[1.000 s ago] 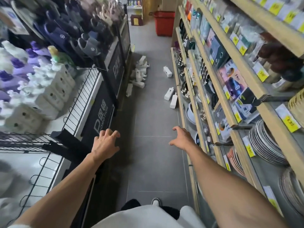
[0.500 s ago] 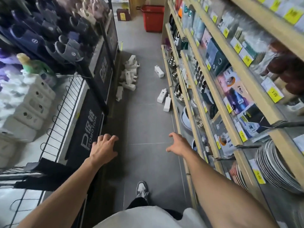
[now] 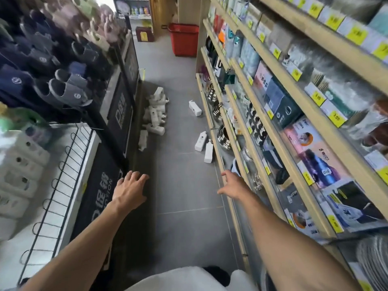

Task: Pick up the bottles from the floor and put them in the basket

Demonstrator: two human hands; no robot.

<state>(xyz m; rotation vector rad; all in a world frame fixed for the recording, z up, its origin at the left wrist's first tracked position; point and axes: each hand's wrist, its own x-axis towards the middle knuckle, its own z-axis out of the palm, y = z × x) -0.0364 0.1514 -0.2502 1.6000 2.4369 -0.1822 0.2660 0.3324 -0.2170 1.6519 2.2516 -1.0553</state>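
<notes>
**Shop aisle, head view; 12 o'clock is straight down the aisle.**

Nearest, both forearms reach forward over the grey floor (image 3: pixel 184 217). The left hand (image 3: pixel 130 190), at 11 o'clock, has its fingers spread and loosely bent and holds nothing. The right hand (image 3: pixel 231 185), at 1 o'clock just beside the shelf (image 3: pixel 220 164), has its fingers extended and is likewise empty.

Beyond the right hand, a pair of bottles (image 3: pixel 199 141) lies side by side at the foot of the shelf. A third bottle (image 3: pixel 195 108) lies alone farther on. At 11 o'clock a heap of bottles (image 3: pixel 155 114) rests against the base of the black display stand (image 3: pixel 120 114). The red basket (image 3: pixel 184 39) stands at the far end, at 12 o'clock, well apart from every bottle.

**Likely hazards.**
- The basket is far from the bottles, so an armful carried at once may slip and drop.
- A reach for the pair could knock the steel bowls (image 3: pixel 224 139) on the lowest tier.
- Pulling one bottle from the heap may send the others rolling.

**Writing.**
- Yellow price tags (image 3: pixel 337 118) at 2 o'clock read "3.00".
- The sign (image 3: pixel 100 196) at 9 o'clock shows large characters beside letters ending "TION".
- The round logos on the slippers (image 3: pixel 63 89) and the bottle labels are too blurred to read.
</notes>
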